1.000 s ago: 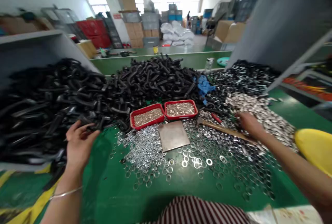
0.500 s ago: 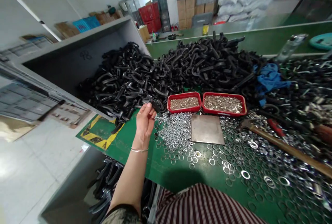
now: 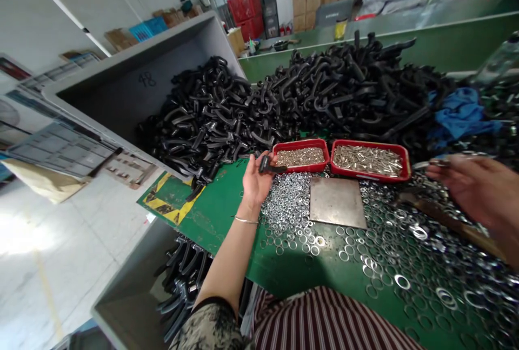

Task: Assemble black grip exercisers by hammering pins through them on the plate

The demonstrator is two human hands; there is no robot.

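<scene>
My left hand (image 3: 258, 181) is closed on a black curved lever-like part (image 3: 266, 165), palm turned up, just left of a red tray of tiny metal pieces (image 3: 300, 156). At the right, my right hand (image 3: 476, 180) is smeared by motion. Its fingertips pinch a small shiny metal piece (image 3: 440, 162) whose kind I cannot make out. Between the hands lie a second red tray with small metal pins (image 3: 368, 161) and a flat square metal plate (image 3: 337, 202). A hammer (image 3: 446, 219) lies partly hidden beneath my right hand.
Black curved parts (image 3: 336, 91) heap along the back and spill from a grey tipped crate (image 3: 146, 58). Small nuts (image 3: 286, 204) and metal rings (image 3: 402, 282) spread over the green tabletop (image 3: 227, 199). A blue cloth (image 3: 458, 112) lies back right. Below, a grey bin (image 3: 125, 290) holds more black parts.
My left hand has turned palm up and drawn slightly away from the pile with the black part. My right hand has come into view at the right. The view has shifted left.
</scene>
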